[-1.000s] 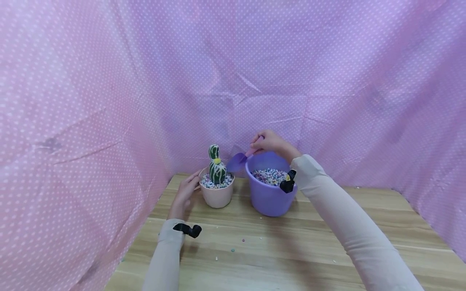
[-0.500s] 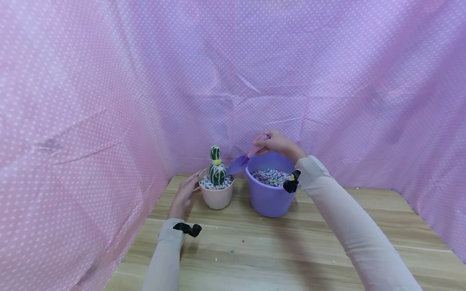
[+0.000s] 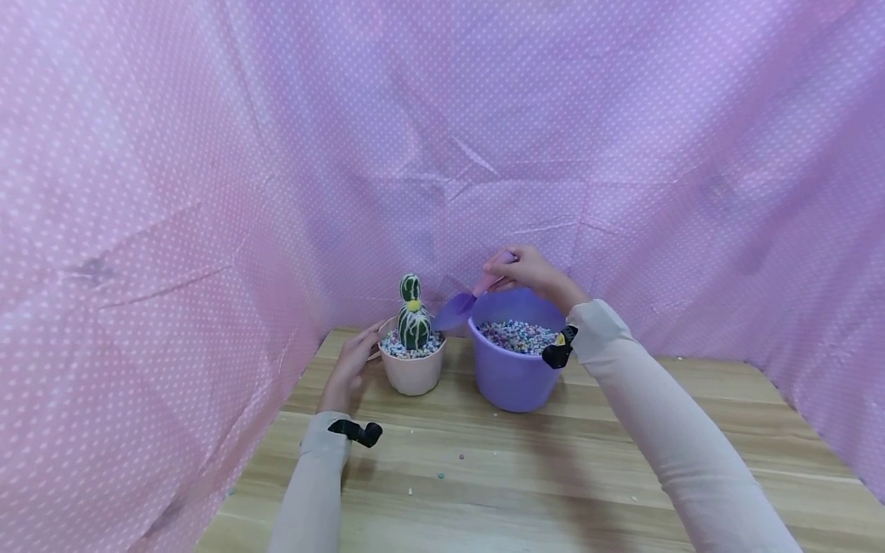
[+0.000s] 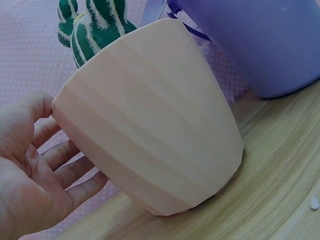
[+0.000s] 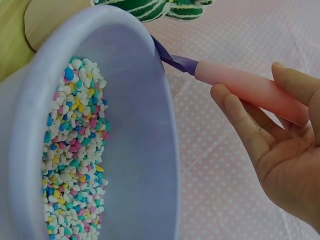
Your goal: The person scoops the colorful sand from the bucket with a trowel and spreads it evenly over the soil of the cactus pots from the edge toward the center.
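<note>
A toy cactus [image 3: 413,326] with a yellow flower stands in a pale pink flowerpot [image 3: 412,376] filled with coloured pebbles. My left hand [image 3: 355,361] holds the pot's left side, thumb at the rim and fingers reaching behind the wall in the left wrist view. My right hand [image 3: 528,273] grips the pink handle of a small trowel [image 5: 235,85]. Its purple blade tilts down toward the pot, beside the cactus; pebbles on it cannot be made out. Under the right hand is a purple bucket [image 3: 515,384] part-filled with coloured pebbles [image 5: 75,150].
Several stray pebbles [image 3: 441,475] lie on the wooden table [image 3: 498,507] in front of the pot and bucket. A pink dotted cloth [image 3: 442,138] hangs behind and at both sides.
My right hand and the trowel have shifted slightly to the right, and the blade has tipped a little lower. The left hand keeps its place on the flowerpot.
</note>
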The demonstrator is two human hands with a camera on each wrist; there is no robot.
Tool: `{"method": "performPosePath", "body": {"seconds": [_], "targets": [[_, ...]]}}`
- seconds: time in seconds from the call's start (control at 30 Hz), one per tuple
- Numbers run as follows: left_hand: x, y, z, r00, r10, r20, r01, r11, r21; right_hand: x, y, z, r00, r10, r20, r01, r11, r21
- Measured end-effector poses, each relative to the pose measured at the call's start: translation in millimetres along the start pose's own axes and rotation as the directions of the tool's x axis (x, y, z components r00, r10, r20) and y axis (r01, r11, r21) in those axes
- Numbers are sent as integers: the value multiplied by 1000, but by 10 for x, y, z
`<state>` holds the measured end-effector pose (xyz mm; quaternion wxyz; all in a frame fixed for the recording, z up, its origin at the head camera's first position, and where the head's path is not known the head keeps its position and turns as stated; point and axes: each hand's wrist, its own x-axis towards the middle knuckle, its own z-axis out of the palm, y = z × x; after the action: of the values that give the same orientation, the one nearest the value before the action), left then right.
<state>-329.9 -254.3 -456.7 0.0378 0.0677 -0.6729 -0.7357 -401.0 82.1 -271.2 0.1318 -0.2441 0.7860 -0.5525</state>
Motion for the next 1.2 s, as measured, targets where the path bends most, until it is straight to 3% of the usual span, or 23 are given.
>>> {"method": "performPosePath", "body": {"seconds": [0.2, 0.37, 0.5, 0.8, 0.97, 1.2], "targets": [[-13, 23, 6, 1000, -7, 6, 7, 1000, 11, -68, -21, -56, 997, -22, -69, 19, 999, -45], [-24, 32, 29, 1000, -6, 29, 6, 1000, -9, -208, -11, -192, 990, -104, -101, 99, 994, -54], [-26, 23, 20, 999, 18, 47, -17, 1000, -23, -368, -5, -333, 977, -122, -177, 121, 993, -16], [-35, -1, 21, 999, 13, 34, -11, 999, -51, -787, 188, -732, 947, -81, -311, 124, 985, 120], [-25, -9, 33, 999, 22, 24, -20, 997, -69, -979, 337, -881, 946, -77, -315, 96, 994, 44], [-31, -29, 50, 1000, 14, 0, -14, 997, -80, -1037, 568, -834, 960, -85, -266, 44, 987, -156]]}}
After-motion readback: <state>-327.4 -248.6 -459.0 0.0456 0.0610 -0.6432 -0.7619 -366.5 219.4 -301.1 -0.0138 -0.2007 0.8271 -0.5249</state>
